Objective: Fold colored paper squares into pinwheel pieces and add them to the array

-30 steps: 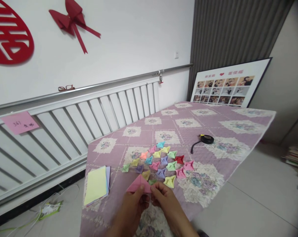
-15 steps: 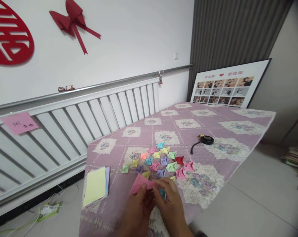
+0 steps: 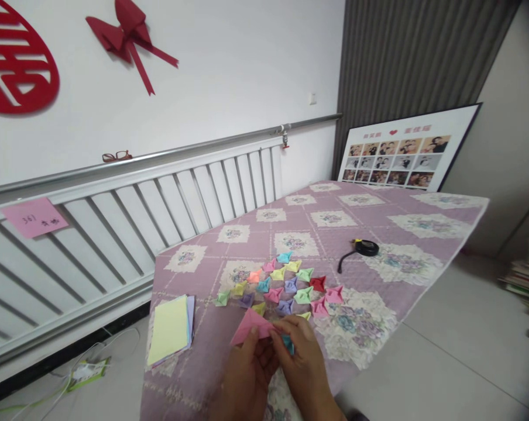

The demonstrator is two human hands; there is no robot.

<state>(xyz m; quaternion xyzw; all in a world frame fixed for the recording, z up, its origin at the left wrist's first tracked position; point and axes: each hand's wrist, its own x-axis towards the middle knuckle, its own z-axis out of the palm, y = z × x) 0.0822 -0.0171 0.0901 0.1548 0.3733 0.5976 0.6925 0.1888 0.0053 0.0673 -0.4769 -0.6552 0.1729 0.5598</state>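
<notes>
Both hands hold one piece of folded pink paper [image 3: 249,326] above the near part of the table. My left hand [image 3: 247,371] grips its lower edge, thumb on top and fingers curled below. At the paper's right corner, my right hand [image 3: 302,356] pinches with thumb and fingertips. Just beyond lie several small folded paper boats, among them a red one [image 3: 318,283], a pink one [image 3: 319,307] and a green one [image 3: 222,299]. A teal folded piece [image 3: 287,344] is partly hidden behind my right hand.
A stack of coloured paper sheets [image 3: 170,330], yellow on top, lies at the table's left edge. Farther right is a black tape measure [image 3: 367,248] with a strap. A patterned purple cloth [image 3: 212,365] covers the table. A white radiator [image 3: 181,202] stands along the wall.
The pink paper's left part looks slightly more spread and flatter toward me. Both hands keep nearly the same place and grip; the boats have not moved.
</notes>
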